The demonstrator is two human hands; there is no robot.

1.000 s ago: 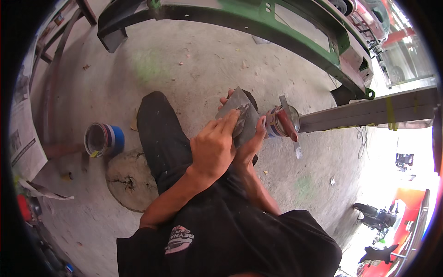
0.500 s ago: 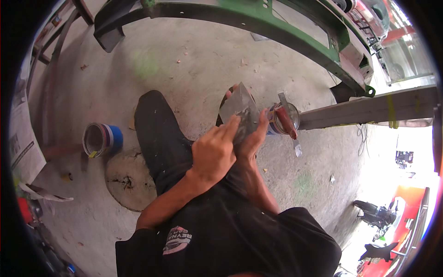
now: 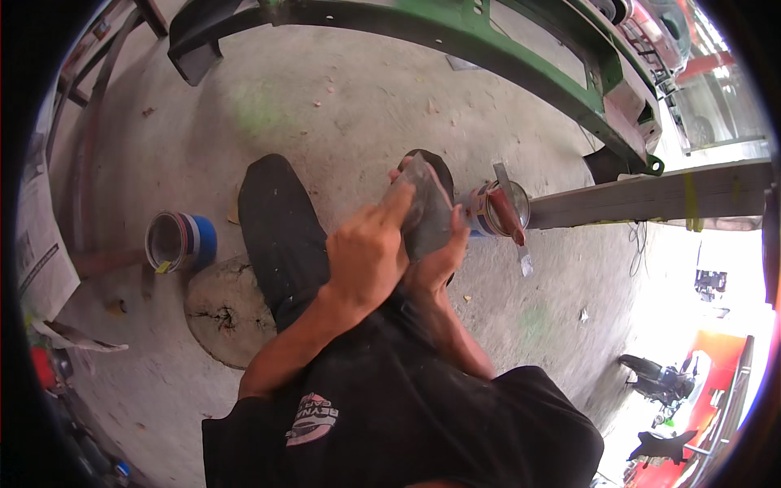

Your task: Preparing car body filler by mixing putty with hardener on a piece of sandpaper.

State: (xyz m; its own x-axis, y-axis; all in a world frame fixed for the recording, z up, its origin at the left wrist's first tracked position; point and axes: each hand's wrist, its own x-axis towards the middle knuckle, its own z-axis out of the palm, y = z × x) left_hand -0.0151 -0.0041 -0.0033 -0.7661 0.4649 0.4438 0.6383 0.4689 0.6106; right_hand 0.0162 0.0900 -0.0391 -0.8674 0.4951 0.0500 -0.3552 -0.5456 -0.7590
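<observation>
Above my right thigh, both hands meet at flat grey pieces. My right hand cradles a dark grey plate from beneath, its thumb along the right edge and some fingertips showing past the far end. My left hand is curled, with its fingers pressed on a thin grey sheet that lies against the plate. Its thumb is hidden, and blur hides where the two pieces meet. Just right of my hands stands a can with a reddish-brown-coated block and a flat metal strip across its top.
An open blue-and-white can stands on the concrete floor to my left, near a round stump-like block. A green metal frame arches across the far side. A grey beam runs in from the right. A motorbike is at lower right.
My left hand has slid a little to the left and farther away, its fingers moving over the plate with the thin sheet. The plate has turned slightly in my right hand.
</observation>
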